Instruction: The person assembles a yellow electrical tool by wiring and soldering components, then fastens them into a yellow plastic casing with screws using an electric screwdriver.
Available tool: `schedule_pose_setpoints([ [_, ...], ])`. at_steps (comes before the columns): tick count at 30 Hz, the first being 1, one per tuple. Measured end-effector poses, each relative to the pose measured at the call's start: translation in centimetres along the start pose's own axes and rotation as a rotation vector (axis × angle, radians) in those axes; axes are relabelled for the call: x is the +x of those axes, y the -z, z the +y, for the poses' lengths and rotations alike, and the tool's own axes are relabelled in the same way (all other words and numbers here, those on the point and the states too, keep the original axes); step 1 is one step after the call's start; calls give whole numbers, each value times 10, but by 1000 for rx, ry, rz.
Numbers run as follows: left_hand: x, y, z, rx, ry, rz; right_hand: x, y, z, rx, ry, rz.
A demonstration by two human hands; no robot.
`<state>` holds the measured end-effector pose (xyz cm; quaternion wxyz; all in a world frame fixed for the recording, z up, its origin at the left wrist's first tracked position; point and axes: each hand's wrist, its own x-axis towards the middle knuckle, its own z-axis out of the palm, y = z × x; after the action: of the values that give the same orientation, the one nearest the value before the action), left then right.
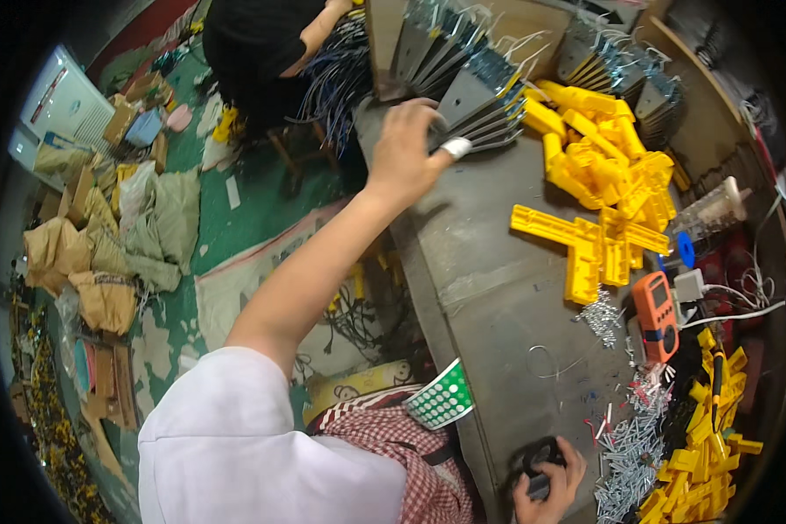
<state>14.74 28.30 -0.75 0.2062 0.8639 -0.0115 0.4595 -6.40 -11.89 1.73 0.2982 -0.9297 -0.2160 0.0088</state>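
Observation:
My left hand [406,144] reaches far out to a fanned stack of grey metal plates [480,100] at the back of the grey worktable [498,288]. Its fingers curl on the near end of one plate, and one fingertip is wrapped in white tape. My right hand [552,487] is low at the table's front edge, closed around a small black object [537,458] whose kind I cannot make out. Just right of that hand lies a pile of silver screws [629,458].
A heap of yellow plastic parts [607,162] covers the back right, with a T-shaped yellow piece [578,249] nearer. An orange handheld meter [657,313] and small yellow parts [703,472] lie at the right. Another person in black [253,52] sits beyond. Cardboard and sacks [105,253] litter the green floor.

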Motion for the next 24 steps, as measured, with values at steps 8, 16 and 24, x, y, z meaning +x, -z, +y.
schedule_pose_setpoints([
  [8, 42, -27, 2, -116, 404, -138, -68, -3, 2, -120, -224, 156],
  [16, -74, 40, 161, -592, -465, -1174, -72, -1, 5, -285, -279, 111],
  [24, -104, 40, 276, -382, -889, -959, -70, 10, 9, -212, -311, 312],
])
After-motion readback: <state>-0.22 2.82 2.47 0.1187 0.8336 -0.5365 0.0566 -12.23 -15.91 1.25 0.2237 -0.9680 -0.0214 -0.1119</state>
